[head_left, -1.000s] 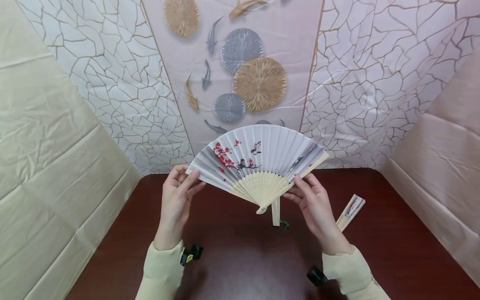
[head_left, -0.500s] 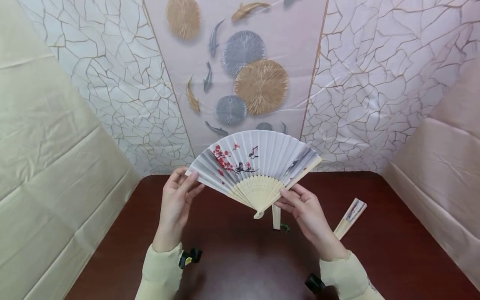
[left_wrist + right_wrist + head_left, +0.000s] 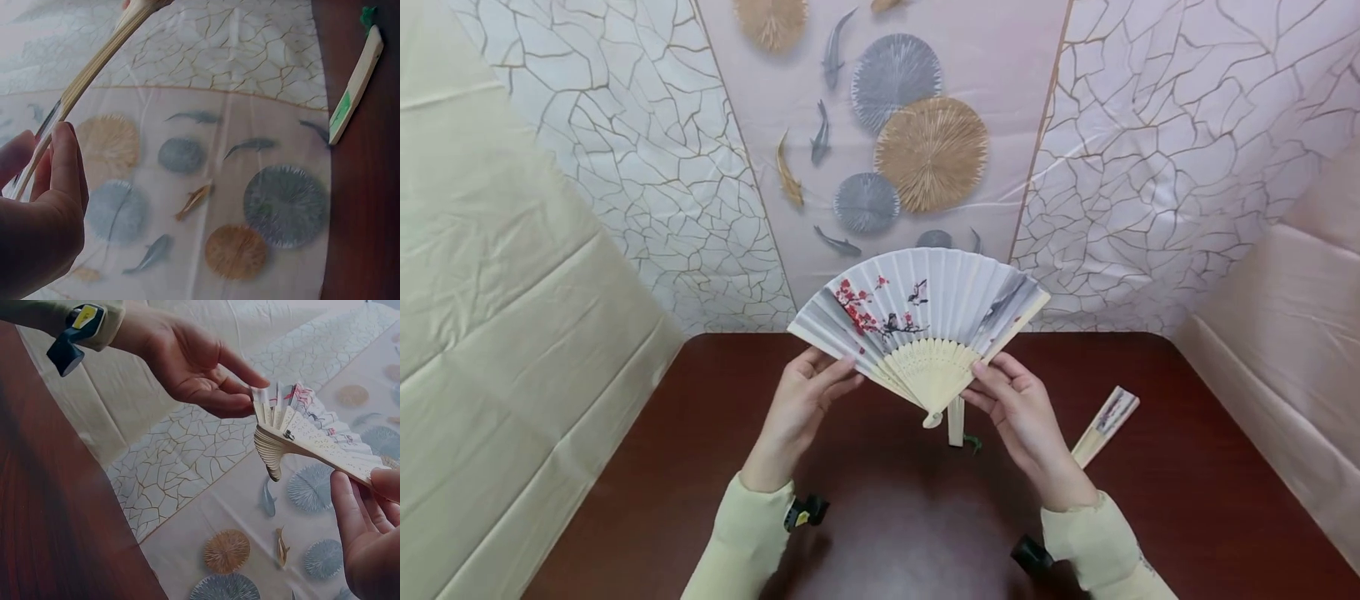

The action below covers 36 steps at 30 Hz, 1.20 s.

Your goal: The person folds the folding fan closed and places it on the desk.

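A folding fan (image 3: 936,308) is spread wide above the table, its white leaf printed with red blossoms and small birds, its pale ribs meeting at a pivot at the bottom. My left hand (image 3: 808,400) pinches its left edge between thumb and fingers; the left wrist view has that hand (image 3: 53,187) on the fan's edge (image 3: 100,59). My right hand (image 3: 1018,417) grips the right guard stick partway up, and in the right wrist view its thumb and fingers (image 3: 347,503) hold the guard stick (image 3: 319,456). Partly hidden behind the fan lies a second, folded fan (image 3: 955,423) with a green tassel.
Another folded fan (image 3: 1107,425) with a printed leaf lies on the dark red-brown table (image 3: 910,517), to the right of my right hand. Behind the table hangs a patterned cloth (image 3: 880,142) with fish and round leaves. Pale fabric walls (image 3: 512,333) flank both sides.
My left hand has slid from the outer corner of the fan down its left edge toward the pivot. My right hand has shifted lower along the right guard stick. The fan stays spread.
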Each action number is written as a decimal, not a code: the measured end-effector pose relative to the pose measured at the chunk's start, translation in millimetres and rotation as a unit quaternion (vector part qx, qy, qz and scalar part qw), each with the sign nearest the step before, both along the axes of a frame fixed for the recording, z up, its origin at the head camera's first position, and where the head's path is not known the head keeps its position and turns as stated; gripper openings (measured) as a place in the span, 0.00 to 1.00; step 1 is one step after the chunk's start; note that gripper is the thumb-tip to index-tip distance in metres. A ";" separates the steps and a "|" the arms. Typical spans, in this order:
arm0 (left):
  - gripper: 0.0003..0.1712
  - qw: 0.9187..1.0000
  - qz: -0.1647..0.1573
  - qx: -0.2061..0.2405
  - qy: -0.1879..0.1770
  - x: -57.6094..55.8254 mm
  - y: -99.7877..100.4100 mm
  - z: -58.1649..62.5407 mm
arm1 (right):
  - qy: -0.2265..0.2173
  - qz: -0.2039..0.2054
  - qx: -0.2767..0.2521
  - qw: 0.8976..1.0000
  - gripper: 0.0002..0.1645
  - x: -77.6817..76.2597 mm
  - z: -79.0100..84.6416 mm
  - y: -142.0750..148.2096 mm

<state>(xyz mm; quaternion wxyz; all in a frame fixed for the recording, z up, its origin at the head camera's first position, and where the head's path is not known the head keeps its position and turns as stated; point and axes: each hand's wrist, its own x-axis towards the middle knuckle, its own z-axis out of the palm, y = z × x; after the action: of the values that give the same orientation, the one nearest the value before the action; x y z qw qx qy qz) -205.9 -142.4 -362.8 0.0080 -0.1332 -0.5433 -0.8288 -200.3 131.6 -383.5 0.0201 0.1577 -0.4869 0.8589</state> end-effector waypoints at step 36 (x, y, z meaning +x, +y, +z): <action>0.25 0.997 -0.047 -0.059 -0.034 5.5 12.2 -17.0 | -0.019 0.094 0.037 0.995 0.11 5.6 -9.4 -15.6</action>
<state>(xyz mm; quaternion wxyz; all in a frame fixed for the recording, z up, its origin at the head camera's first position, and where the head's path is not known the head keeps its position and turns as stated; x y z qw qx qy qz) -200.5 -130.2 -379.8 -0.0577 -0.1305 -0.5845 -0.7987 -194.7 116.0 -392.9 -0.0760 0.1873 -0.5012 0.8414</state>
